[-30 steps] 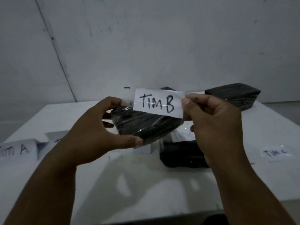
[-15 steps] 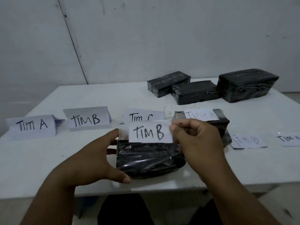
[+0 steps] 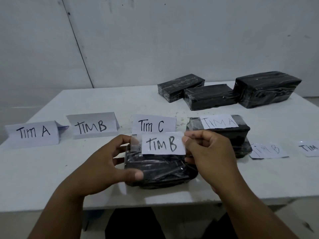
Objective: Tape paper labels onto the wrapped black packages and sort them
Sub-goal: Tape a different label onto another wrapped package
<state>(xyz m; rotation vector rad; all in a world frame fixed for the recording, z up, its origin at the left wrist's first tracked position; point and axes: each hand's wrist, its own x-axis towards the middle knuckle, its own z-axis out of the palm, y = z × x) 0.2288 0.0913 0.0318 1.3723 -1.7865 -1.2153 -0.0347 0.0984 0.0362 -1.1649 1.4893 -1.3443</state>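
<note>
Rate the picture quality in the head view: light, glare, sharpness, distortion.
Head view: dim, bluish light; the table reads grey. Clear tape on the TIM B label and the package's wrap catch faint glare. Handwriting is sharp centrally, the right-edge label is cropped. Wide-angle bending shows in the wall seam.

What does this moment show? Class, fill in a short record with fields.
left hand: grips the package, fingers on the tape end
right hand: pinches the TIM B label
label: above the package, not yet stuck flat
signs: Tim A, TIM B, Tim C
labelled package: TIM A
unlabelled: three at back
</note>
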